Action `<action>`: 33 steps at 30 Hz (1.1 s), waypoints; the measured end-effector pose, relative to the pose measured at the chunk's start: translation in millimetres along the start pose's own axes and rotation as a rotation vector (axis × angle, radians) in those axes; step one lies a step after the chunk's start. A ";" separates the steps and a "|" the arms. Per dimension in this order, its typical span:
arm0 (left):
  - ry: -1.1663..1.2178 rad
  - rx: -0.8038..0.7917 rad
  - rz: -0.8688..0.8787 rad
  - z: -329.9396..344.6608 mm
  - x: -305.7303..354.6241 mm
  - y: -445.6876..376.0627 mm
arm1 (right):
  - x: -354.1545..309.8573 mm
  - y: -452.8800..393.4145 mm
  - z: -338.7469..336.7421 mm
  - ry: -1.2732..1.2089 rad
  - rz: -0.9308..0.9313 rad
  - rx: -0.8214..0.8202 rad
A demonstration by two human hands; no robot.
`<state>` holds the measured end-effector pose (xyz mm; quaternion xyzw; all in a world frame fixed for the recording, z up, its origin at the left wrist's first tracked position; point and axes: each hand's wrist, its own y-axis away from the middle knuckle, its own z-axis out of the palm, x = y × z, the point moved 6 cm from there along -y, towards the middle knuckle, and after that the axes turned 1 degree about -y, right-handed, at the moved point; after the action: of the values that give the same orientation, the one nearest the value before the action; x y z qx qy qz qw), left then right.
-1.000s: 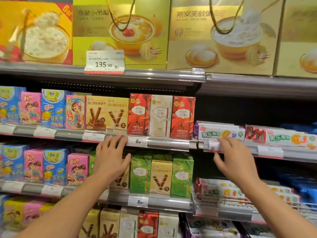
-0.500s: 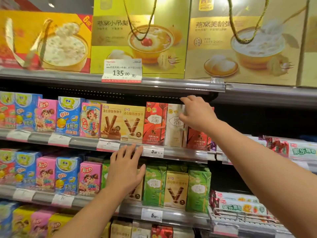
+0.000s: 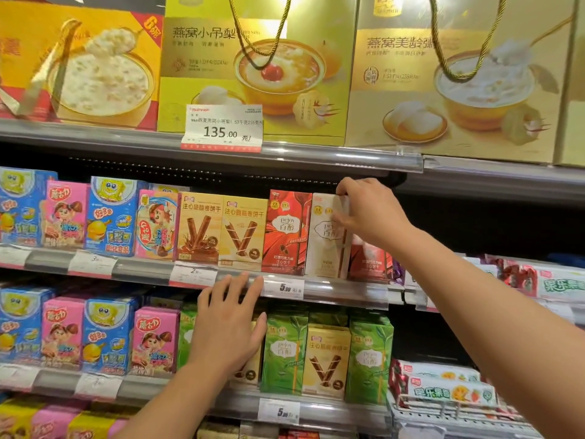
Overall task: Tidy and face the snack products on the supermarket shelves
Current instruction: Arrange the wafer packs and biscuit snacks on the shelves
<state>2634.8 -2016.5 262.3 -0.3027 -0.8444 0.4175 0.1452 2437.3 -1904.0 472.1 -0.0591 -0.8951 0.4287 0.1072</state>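
Lowest and nearest in the frame, the left hand (image 3: 229,324) is lying flat with fingers straight and spread, palm over a pale wafer-roll box on the lower shelf and fingertips reaching up to the shelf rail (image 3: 342,291) beside the 5.00 price tag (image 3: 286,288). It has barely shifted over the last second, so it seems to be steadying rather than working.

Further in, right of centre, the right hand (image 3: 368,213) has come up from the flat fruit-bar packs (image 3: 560,285) at the right edge. It is now pinching the upper right corner of the white Pejoy box (image 3: 326,239), thumb on the front and fingers curled over the top. That box is standing upright between the red Pejoy box (image 3: 286,232) on its left and another red box (image 3: 368,261), which is sitting partly hidden under the wrist.

The work has therefore moved to this biscuit-stick row, and the white box is probably about to be squared up or drawn forward to the rail.

Farthest, across the top of the frame, large gift boxes (image 3: 253,68) are standing above a 135.00 label (image 3: 221,128).
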 end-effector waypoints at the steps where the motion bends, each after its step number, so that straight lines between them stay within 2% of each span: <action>1: -0.003 0.005 0.004 0.7 0.2 0.3 | 0.9 -1.1 -2.3 -0.016 -0.003 -0.002; 6: -0.013 0.028 0.000 0.2 1.2 0.2 | 3.1 -3.2 -9.8 -0.095 -0.004 -0.063; 12: -0.024 0.027 -0.011 1.4 2.0 1.2 | -1.4 5.5 -30.1 -0.231 -0.042 -0.053; 22: 0.003 0.018 -0.048 3.1 5.0 2.1 | 19.4 27.8 -89.1 -0.461 -0.075 0.179; 28: 0.016 -0.064 -0.062 -3.3 4.3 2.0 | 22.2 63.3 -69.3 -0.436 -0.087 -0.013; 30: 0.018 -0.089 -0.067 -4.0 4.9 0.4 | 21.1 67.8 -61.5 -0.443 -0.097 -0.004; 33: 0.027 -0.104 -0.088 -4.2 6.5 -0.8 | 25.8 59.8 -61.7 -0.508 -0.079 0.106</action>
<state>2631.5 -2010.2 265.4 -0.2781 -0.8754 0.3620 0.1588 2428.1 -1814.9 466.7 0.0912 -0.8712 0.4716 -0.1016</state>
